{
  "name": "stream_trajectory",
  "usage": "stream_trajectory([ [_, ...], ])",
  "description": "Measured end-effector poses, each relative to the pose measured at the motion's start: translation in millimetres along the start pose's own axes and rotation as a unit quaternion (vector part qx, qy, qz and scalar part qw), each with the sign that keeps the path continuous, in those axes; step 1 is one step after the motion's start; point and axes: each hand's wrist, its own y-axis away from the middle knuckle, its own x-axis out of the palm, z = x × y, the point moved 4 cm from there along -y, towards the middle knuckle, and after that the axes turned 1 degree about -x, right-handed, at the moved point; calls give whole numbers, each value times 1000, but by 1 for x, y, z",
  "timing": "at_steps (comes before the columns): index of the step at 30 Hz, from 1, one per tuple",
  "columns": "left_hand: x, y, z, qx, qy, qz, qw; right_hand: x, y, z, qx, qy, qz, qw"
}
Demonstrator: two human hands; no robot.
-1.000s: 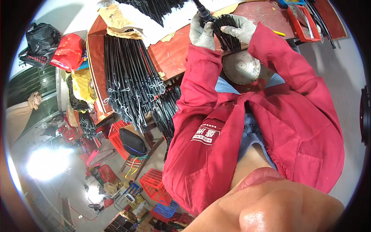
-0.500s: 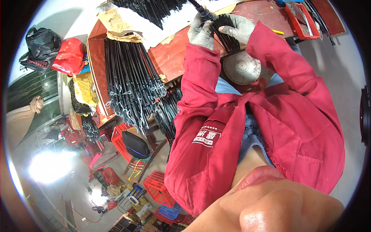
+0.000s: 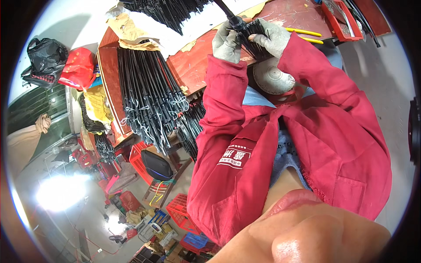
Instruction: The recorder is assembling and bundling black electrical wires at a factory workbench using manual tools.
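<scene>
Your left hand [image 3: 226, 44] grips the black umbrella frame [image 3: 250, 29] near its collar [image 3: 237, 23], right hand [image 3: 274, 39] pinching the ribs [image 3: 258, 51]; it's between both by the red worktop [image 3: 193, 65], shaft [image 3: 224, 8] slanting away leftward.

A head-worn fisheye looks down — red jacket [image 3: 326, 158] close, left hand [image 3: 226, 46] and right hand [image 3: 273, 39] farther, toward the top
</scene>
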Motion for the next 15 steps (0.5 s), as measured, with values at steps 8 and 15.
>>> stream_trajectory([
  [8,3,-4,3,-8,9,-49,999,3,0,-11,-9,-37,50,998],
  [15,-16,-9,8,-28,4,43,999,-3,0,6,-60,3,49,997],
])
